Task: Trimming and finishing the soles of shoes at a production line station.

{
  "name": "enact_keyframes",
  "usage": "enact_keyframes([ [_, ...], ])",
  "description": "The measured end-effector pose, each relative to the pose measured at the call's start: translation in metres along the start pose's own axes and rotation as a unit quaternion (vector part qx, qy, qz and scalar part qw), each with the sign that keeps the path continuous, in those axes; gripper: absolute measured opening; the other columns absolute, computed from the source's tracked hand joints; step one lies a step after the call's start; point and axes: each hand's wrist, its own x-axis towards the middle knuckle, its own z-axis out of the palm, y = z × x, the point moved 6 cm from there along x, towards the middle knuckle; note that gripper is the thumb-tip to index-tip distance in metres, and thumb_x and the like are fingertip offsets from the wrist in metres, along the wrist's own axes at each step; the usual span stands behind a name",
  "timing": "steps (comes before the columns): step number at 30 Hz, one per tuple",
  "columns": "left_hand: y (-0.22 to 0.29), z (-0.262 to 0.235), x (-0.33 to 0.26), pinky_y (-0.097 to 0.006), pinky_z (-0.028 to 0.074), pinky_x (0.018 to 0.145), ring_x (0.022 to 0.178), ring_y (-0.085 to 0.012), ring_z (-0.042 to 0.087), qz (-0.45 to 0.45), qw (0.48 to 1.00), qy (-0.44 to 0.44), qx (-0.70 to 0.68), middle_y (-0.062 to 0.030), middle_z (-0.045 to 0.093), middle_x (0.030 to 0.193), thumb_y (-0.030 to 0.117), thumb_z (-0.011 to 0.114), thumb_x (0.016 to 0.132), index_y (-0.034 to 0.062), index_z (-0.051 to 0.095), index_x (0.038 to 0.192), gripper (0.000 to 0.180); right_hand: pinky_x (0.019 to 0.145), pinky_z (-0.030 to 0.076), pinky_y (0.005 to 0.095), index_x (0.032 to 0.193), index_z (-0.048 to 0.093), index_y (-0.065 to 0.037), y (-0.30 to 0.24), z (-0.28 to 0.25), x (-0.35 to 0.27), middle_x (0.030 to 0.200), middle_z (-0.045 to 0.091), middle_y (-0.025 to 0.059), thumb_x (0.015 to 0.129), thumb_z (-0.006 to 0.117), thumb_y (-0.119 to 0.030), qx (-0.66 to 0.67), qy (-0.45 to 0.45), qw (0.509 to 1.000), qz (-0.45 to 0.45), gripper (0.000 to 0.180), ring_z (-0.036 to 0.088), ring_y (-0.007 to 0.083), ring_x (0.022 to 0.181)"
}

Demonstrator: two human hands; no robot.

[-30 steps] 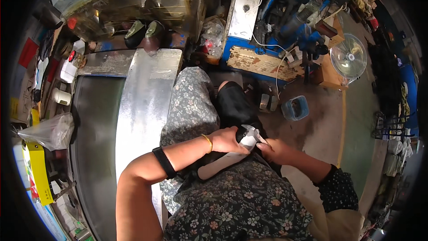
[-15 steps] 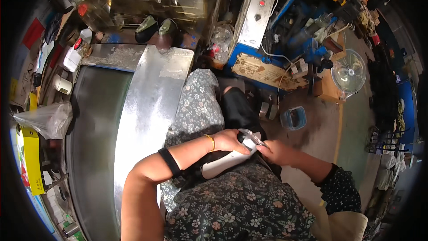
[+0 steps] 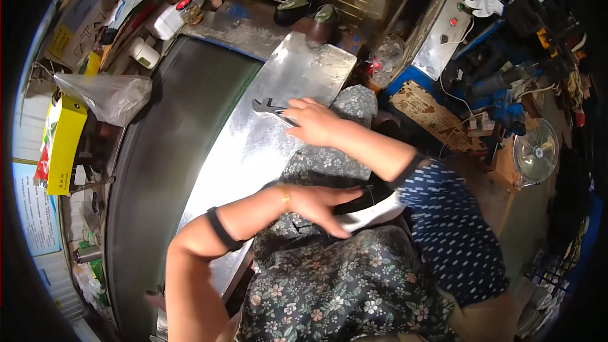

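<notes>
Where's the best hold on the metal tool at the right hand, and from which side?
Probably its handle, coming from the right, where the right hand is: the wider, forked head points left and the narrower handle runs rightward to that hand.

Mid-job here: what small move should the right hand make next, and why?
Probably set the pincers down on the metal plate and ease the right hand off: they already hang over or touch that plate, while only the left hand is at the white sole-shaped piece.
</notes>
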Motion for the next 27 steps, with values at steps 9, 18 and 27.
enact_keyframes([
  [9,-0.017,0.012,-0.051,-0.043,0.053,0.084,0.096,-0.0387,0.066,0.012,0.904,0.405,0.132,-0.0218,0.065,0.111,0.029,0.079,0.075,0.0048,0.045,0.140,0.078,0.063,0.047,0.0363,0.085,0.066,-0.004,0.063,-0.051,-0.250,0.070,0.063,0.0147,0.101,0.048,-0.039,0.159,-0.041,0.947,0.276,0.043,0.059,0.0304,0.063],
  [18,-0.024,-0.104,-0.089,-0.028,0.048,0.072,0.078,-0.0129,0.062,-0.118,0.705,0.677,-0.175,-0.0056,0.069,0.080,0.044,0.065,0.093,0.0013,0.071,0.095,0.044,0.112,0.030,0.0299,0.155,0.016,-0.001,-0.044,-0.067,-0.180,0.151,0.034,0.0098,0.097,0.059,-0.036,0.686,-0.018,0.682,0.254,0.079,0.035,0.0172,0.138],
  [27,-0.054,-0.052,-0.074,-0.031,0.045,0.095,0.110,-0.0179,0.059,0.162,0.619,0.560,-0.526,-0.0069,0.065,0.120,0.035,0.051,0.102,-0.0009,0.056,0.131,0.046,0.098,0.047,0.0325,0.145,0.039,-0.003,-0.058,-0.050,-0.179,0.130,0.057,0.0106,0.097,0.054,-0.031,0.781,0.032,0.542,0.309,0.058,0.058,0.0171,0.115],
])
